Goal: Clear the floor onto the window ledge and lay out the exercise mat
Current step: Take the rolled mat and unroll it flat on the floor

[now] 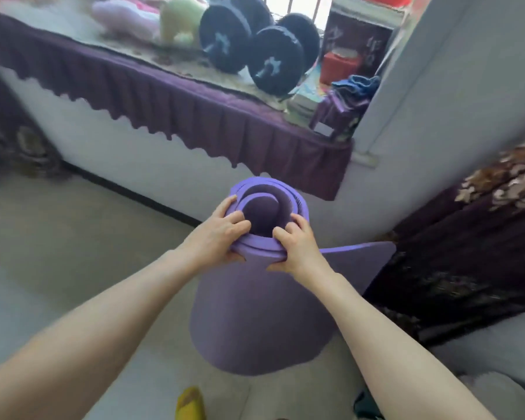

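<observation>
A purple exercise mat [255,322] stands on end in a loose roll in front of me, its spiral top facing the camera. My left hand [217,234] grips the left rim of the roll with fingers inside it. My right hand [297,248] grips the near right rim the same way. A loose flap of the mat sticks out to the right. On the window ledge [194,116], draped in dark purple cloth, lie two black dumbbells [255,47] and soft toys [152,19].
Books [303,101], folded cloth [355,86] and a red box [341,66] crowd the ledge's right end. A dark patterned bedspread [467,253] hangs at the right. Pale floor [73,253] spreads to the left. A yellow slipper [190,404] shows at the bottom edge.
</observation>
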